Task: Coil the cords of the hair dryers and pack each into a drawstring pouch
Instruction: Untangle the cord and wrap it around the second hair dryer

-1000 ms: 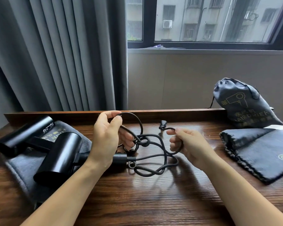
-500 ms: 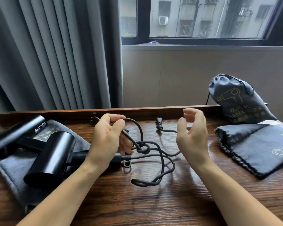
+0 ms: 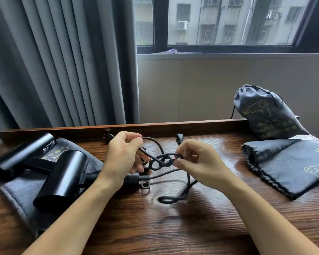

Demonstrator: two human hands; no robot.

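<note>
Here, left hand (image 3: 122,159), right hand (image 3: 197,162) pinching knotted, rubbery black cord (image 3: 162,161)

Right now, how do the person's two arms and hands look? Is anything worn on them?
Both forearms are bare as far as the picture shows: no sleeves are in view. The left hand and the right hand wear no gloves, and I see no ring, watch or bracelet. The fingernails look short and unpainted. No markings are visible.
</note>
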